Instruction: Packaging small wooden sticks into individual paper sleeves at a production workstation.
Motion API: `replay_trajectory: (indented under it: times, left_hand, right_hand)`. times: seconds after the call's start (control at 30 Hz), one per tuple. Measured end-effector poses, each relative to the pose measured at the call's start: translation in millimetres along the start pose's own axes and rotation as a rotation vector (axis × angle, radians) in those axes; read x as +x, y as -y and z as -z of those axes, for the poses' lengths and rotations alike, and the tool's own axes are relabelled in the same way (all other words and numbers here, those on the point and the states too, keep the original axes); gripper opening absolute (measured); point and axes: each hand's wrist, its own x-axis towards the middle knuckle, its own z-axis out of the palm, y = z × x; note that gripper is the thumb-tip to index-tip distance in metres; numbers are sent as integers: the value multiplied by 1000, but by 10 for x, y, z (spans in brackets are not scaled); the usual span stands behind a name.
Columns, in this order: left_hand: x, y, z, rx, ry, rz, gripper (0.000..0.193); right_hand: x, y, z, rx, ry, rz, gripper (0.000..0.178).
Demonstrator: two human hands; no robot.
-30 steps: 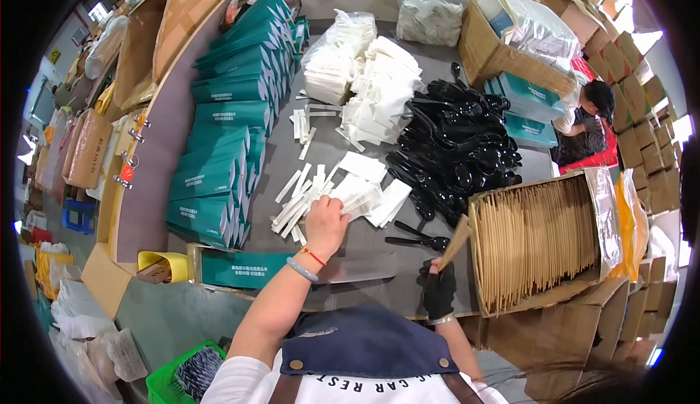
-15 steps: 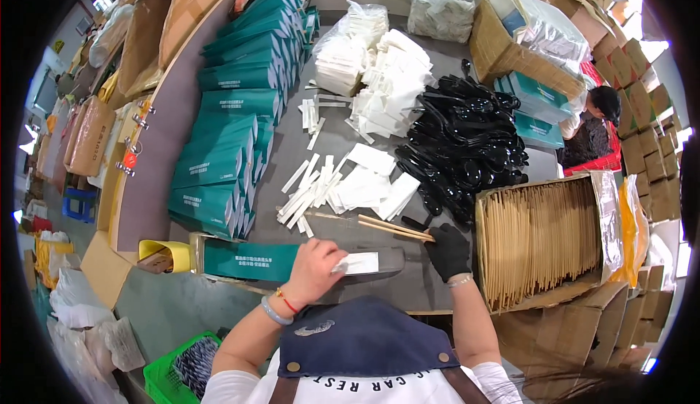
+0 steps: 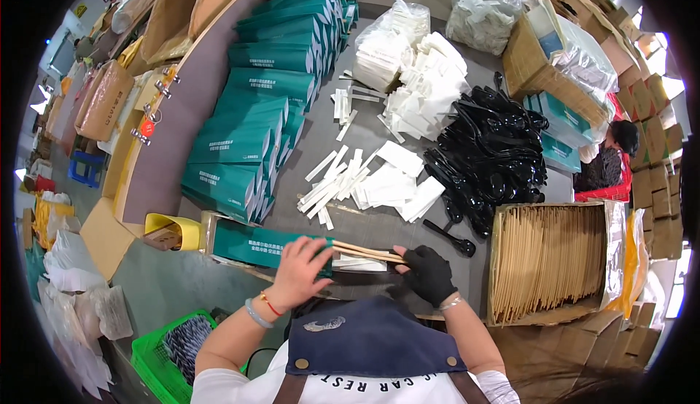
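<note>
Green sleeve lies left of and beneath the left hand, long axis left to right. Left fingers are part-spread over its right end; grip cannot be told. Sticks lie between the hands, roughly in line with the sleeve, left tips just beside the left fingers. Right hand, gloved, pinches their right ends.

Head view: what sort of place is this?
Probably a packing workshop: black plastic spoons lie heaped on a workbench with green packets and massed wooden sticks, and cardboard boxes are stacked beyond.
</note>
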Motion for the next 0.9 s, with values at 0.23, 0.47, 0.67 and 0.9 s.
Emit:
replay_trajectory:
  times: [0.23, 0.47, 0.67, 0.9]
  left_hand:
    - [115, 188, 13, -1, 42, 4, 76]
    - [376, -62, -156, -97, -22, -42, 71]
    - [420, -88, -248, -34, 12, -75, 74]
    - [572, -159, -173, 90, 75, -235, 43]
  right_hand:
    - [-49, -255, -153, -155, -103, 261, 37]
    - [190, 136, -550, 303, -206, 374, 16]
    - [59, -15, -574, 479, -147, -42, 18]
    - [139, 238, -258, -69, -284, 216, 61]
